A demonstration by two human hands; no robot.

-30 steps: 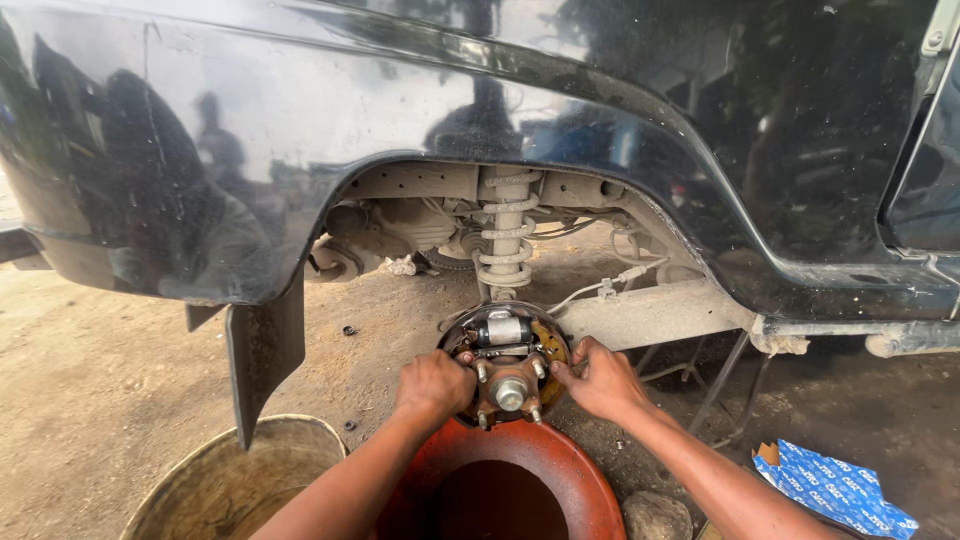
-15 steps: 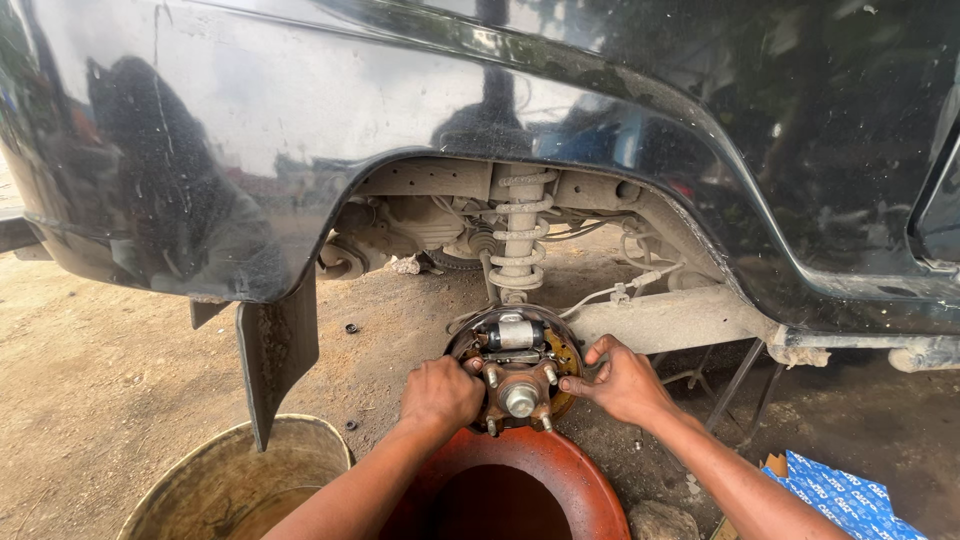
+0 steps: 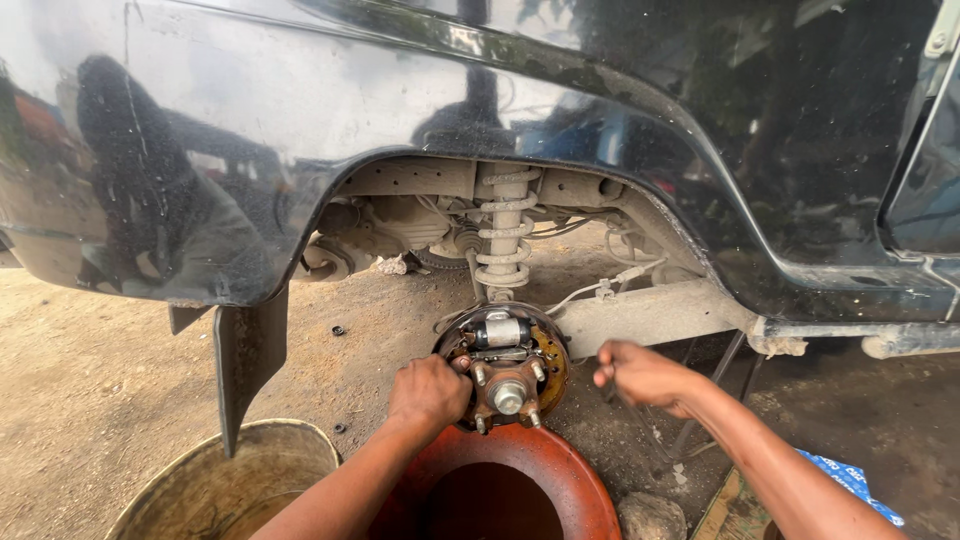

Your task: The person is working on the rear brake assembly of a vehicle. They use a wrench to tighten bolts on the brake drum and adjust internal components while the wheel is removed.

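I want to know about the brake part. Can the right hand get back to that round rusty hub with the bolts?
Probably yes. The right hand hangs just beside the hub, with only open air between them. The left hand covers just the hub's other edge.
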